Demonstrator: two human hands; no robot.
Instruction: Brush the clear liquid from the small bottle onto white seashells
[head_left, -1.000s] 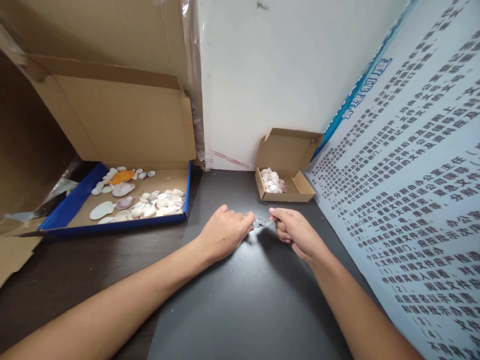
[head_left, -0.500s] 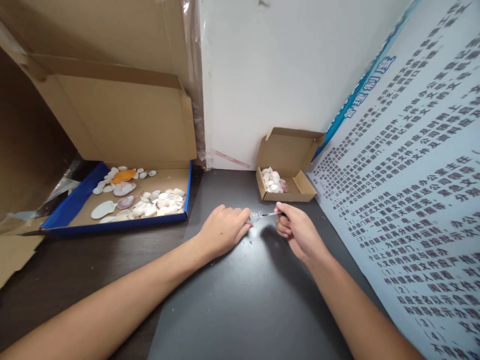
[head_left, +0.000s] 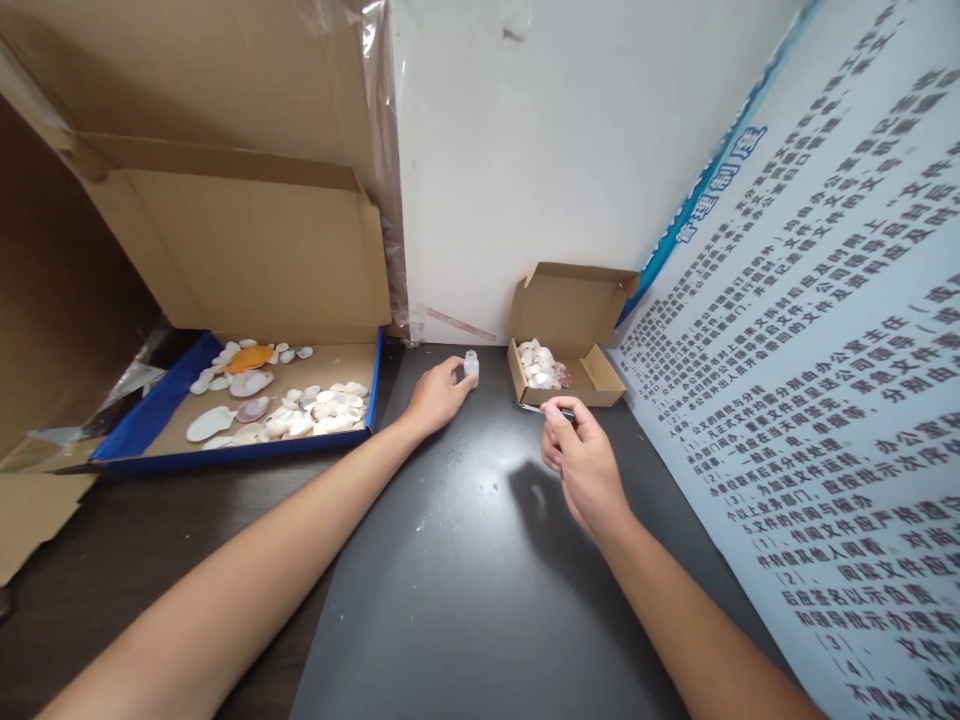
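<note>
My left hand [head_left: 438,396] is at the back of the dark mat, its thumb and fingers closed round a small clear bottle [head_left: 471,366]. The bottle stands upright with its mouth facing up. My right hand [head_left: 581,455] is raised over the mat, in front of the small cardboard box. Its thumb and fingers pinch a slim metal tool [head_left: 531,407], which looks like tweezers. The tool's thin end points left, apart from the bottle, and part of it is hidden by the fingers.
A small open cardboard box [head_left: 600,395] with white shells [head_left: 538,365] stands behind my right hand. At left, a larger blue-edged box [head_left: 176,420] holds several shells, one of them orange [head_left: 249,357]. White specks [head_left: 421,525] lie on the dark mat [head_left: 450,620]. A printed board [head_left: 825,400] borders the right.
My left hand has moved back and slightly left, and the bottle has gone from lying tilted to upright. The metal tool has come away from the bottle's mouth, still in my right hand.
</note>
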